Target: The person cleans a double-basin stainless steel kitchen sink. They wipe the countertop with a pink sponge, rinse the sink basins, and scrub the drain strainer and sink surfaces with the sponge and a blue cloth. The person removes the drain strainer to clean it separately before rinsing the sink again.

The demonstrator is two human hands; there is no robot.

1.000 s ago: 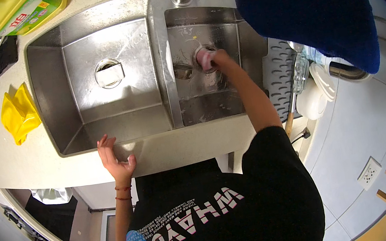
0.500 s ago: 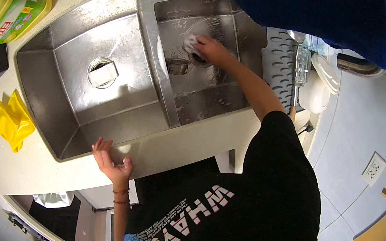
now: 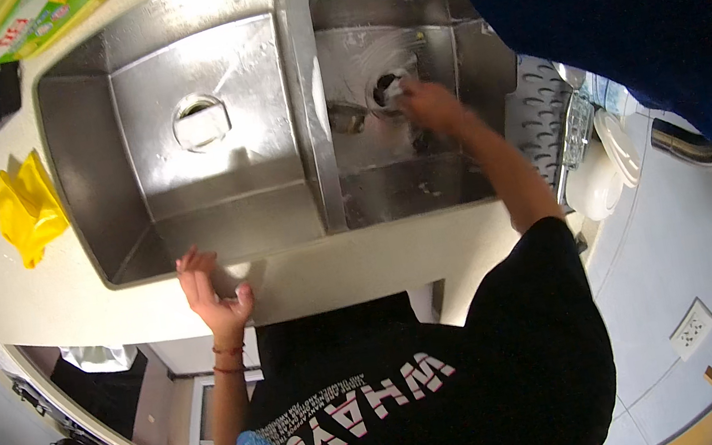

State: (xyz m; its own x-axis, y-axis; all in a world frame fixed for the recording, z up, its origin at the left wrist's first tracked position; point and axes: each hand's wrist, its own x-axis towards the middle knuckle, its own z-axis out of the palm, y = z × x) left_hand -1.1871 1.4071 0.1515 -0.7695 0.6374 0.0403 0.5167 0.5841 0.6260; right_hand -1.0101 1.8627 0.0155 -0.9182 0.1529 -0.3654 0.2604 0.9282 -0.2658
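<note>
Right hand (image 3: pixel 429 106) reaches deep into the smaller right basin (image 3: pixel 424 185) of the steel double sink, fingers curled together around a pale scrubbing pad (image 3: pixel 392 91) pressed against the basin floor right at the drain hole (image 3: pixel 382 85). Soapy smears fan across the metal beside the drain. Left hand (image 3: pixel 211 290) rests on the front edge of the desk (image 3: pixel 309 276), just below the larger left basin (image 3: pixel 216 207), fingers spread and palm flat on the pale surface, holding nothing. A yellow cloth (image 3: pixel 28 212) lies crumpled on the desk left of the sink, well apart from both hands. A white dish rack (image 3: pixel 589 146) stands to the right of the sink.
</note>
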